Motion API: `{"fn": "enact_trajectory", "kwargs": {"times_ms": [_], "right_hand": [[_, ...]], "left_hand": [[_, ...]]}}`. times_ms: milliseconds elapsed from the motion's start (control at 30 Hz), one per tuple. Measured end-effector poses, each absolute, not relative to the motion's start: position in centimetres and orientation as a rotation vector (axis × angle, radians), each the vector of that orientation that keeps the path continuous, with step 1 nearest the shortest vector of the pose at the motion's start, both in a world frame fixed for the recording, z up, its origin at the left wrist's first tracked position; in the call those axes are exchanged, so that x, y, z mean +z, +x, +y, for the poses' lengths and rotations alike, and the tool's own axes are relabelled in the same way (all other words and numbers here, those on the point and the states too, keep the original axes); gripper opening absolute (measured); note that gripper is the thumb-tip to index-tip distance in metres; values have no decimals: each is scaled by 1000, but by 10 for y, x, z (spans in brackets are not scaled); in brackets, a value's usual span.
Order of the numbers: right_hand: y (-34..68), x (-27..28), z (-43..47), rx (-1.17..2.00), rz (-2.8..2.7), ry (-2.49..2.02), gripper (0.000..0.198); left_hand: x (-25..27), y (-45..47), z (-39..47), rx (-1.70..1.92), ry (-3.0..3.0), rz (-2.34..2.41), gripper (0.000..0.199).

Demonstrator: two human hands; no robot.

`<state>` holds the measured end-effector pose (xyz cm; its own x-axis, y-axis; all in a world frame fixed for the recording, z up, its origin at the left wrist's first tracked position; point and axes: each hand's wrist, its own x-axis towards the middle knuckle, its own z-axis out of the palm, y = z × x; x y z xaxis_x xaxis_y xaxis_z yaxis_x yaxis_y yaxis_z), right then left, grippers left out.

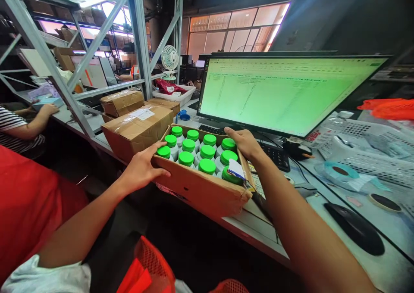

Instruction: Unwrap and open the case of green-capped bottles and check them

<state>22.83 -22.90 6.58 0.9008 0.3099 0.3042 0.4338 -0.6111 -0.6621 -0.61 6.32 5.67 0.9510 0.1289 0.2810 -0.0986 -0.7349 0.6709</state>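
A cardboard box (200,190) without a raised lid sits at the desk's front edge, its near side tilted toward me. Rows of pale bottles with green caps (207,151) stand upright inside it. My left hand (142,169) grips the box's left end, thumb on the front wall and fingers over the rim. At the opposite end, my right hand (246,144) is closed around the right wall near the far corner; some of its fingers are hidden. A white and blue paper piece (236,168) covers part of the near right cap.
Taped cartons (139,127) stack left of the box, beside a metal rack post (140,38). Behind are a monitor (274,95) and a keyboard (274,155). A black mouse (354,228), tape rolls (341,171) and white baskets (371,151) lie right. Another person's hand (48,110) rests far left.
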Motion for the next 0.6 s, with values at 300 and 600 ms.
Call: {"fn": "enact_trajectory", "kwargs": {"times_ms": [300,600], "right_hand": [[233,86,-227,-81,-809,-2554,72],[272,128,-188,211,-1082,-2909,36]], "left_hand": [[102,24,109,34,2518,-141,67],[129,92,107,-178,2749,106,46]]}}
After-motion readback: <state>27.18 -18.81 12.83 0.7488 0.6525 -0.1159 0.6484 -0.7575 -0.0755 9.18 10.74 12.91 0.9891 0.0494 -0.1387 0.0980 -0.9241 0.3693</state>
